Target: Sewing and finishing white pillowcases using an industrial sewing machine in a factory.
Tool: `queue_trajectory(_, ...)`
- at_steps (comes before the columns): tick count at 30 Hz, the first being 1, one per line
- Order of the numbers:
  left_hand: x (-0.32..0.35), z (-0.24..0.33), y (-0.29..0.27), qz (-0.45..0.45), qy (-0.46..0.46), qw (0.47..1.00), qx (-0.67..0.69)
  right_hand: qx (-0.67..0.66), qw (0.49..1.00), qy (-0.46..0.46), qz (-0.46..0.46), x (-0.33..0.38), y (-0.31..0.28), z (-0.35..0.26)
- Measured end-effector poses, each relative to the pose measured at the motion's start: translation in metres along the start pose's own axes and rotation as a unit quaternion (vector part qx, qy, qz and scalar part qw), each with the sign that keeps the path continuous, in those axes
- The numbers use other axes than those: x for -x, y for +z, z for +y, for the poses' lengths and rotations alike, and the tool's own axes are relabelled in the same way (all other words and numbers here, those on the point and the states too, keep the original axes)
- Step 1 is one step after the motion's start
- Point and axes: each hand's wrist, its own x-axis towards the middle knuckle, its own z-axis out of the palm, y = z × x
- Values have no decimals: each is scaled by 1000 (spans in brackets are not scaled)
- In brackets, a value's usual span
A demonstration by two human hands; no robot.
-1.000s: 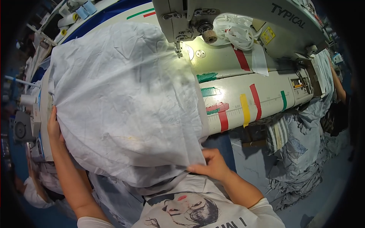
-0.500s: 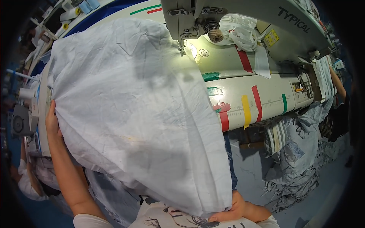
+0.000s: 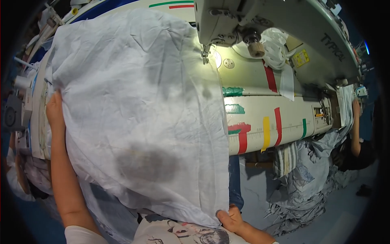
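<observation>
On the cream sewing bench (image 3: 260, 110), the large white crumpled cloth (image 3: 138, 105) lies spread from about ten o'clock down to five o'clock, covering most of the bench's near side; the left hand (image 3: 55, 114) lies flat along its edge at nine o'clock, fingers pressed on the cloth rather than closed round it; the right hand (image 3: 229, 217) at five o'clock pinches the lower corner, thumb over the hem. A second ago that hand sat higher, on the cloth's near edge; the corner has since been drawn down toward the body, so the sheet looks pulled taut and smoothed. The grey sewing machine head (image 3: 264, 24) stands at one o'clock, its needle just beside the cloth's upper edge; striped tape marks (image 3: 266, 132) show at three o'clock.
</observation>
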Motion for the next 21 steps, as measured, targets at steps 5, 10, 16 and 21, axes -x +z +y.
queue_trajectory(5,-6,46,20,71,124,988,-54,-19,999,-5,33,-24,2,-8)
queue_trajectory(10,-55,57,38,85,148,978,-119,45,998,-33,-13,-56,-6,-16)
queue_trajectory(16,-110,80,63,97,134,980,-113,55,995,-84,5,-100,-2,-55)
queue_trajectory(21,-156,92,88,101,135,979,-118,86,986,-140,42,-130,-3,-72)
